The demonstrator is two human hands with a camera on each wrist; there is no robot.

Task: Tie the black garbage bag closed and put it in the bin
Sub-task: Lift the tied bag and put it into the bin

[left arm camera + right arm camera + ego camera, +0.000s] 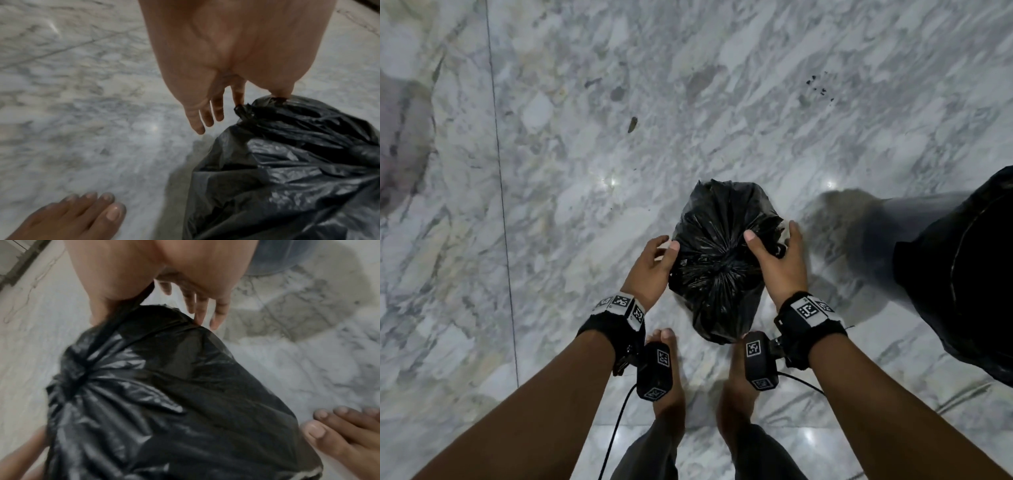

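The black garbage bag (717, 219) stands on the marble floor, its top gathered into a knot (719, 269). My left hand (666, 245) is at the bag's left side with straight fingers (207, 112), and its thumb touches a plastic tail (246, 108). My right hand (772, 236) lies over the bag's right shoulder, thumb (98, 313) pressing on top and fingers (202, 311) hanging straight beside it. A strip of the bag runs up into the web of that thumb. The bin (962, 274), lined with black plastic, stands to the right.
My bare feet (667, 363) stand just behind the bag, one on each side. Wrist camera cables (616, 428) hang by my legs. Small dark specks (820, 89) lie on the floor far right. Open marble floor (585, 137) stretches ahead and to the left.
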